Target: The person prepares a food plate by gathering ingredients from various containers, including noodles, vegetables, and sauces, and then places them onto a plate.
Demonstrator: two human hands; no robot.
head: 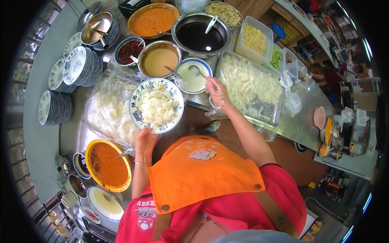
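My left hand [145, 142] grips the near rim of a blue-and-white plate [133, 111]. Broad pale noodles [158, 106] lie heaped in its middle, and its rim bears writing and drawings. In a clear plastic glove, my right hand [218, 92] holds the handle of a spoon [199, 70]. The spoon's bowl rests in a whitish liquid in a blue-rimmed bowl [187, 90]. Beyond the plate stands a metal bowl of tan sauce [160, 62] with a spoon in it. To the right of my right hand is a clear tray of cut noodles [250, 88].
Stacked plates [82, 65] line the left side. Behind are a bowl of chili oil [129, 53], a large steel basin of dark liquid [199, 36] and an orange-filled basin [155, 19]. Plastic-wrapped noodles [109, 103] and a yellow basin [108, 164] sit at left. A person [337, 73] is far right.
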